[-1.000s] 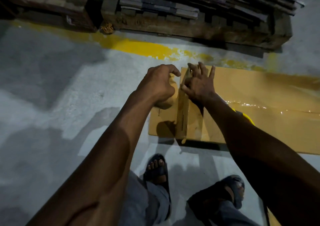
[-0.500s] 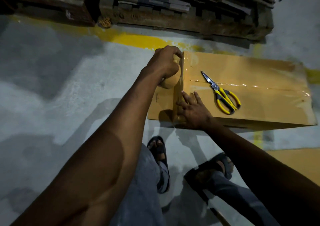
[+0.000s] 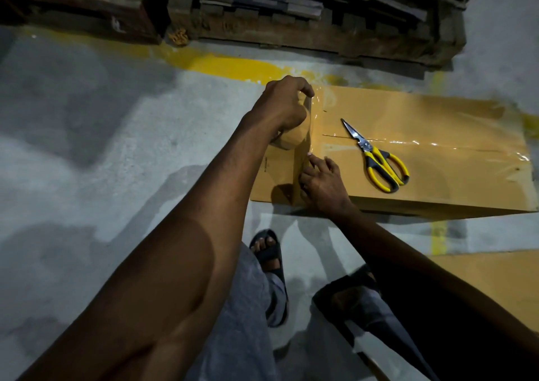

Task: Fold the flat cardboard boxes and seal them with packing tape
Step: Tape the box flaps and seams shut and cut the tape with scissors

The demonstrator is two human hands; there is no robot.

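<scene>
A folded brown cardboard box [image 3: 437, 135] lies on the concrete floor, with shiny clear tape along its top seam. My left hand [image 3: 284, 109] grips a roll of packing tape [image 3: 294, 135] above the box's left end. A strip of tape [image 3: 306, 135] runs from the roll down across the box top toward me. My right hand [image 3: 320, 182] presses that strip flat near the box's near edge, fingers extended. Yellow-handled scissors [image 3: 376, 157] lie on the box top to the right of both hands.
A wooden pallet [image 3: 320, 27] stacked with flat material stands behind the box. A yellow painted line [image 3: 227, 65] crosses the floor. Another flat cardboard sheet [image 3: 481, 275] lies at the lower right. My sandalled feet [image 3: 268, 252] are just in front of the box.
My left hand has drawn the tape roll farther away along the box's left end. My right hand slid from the far edge down to the near edge. The scissors came into view.
</scene>
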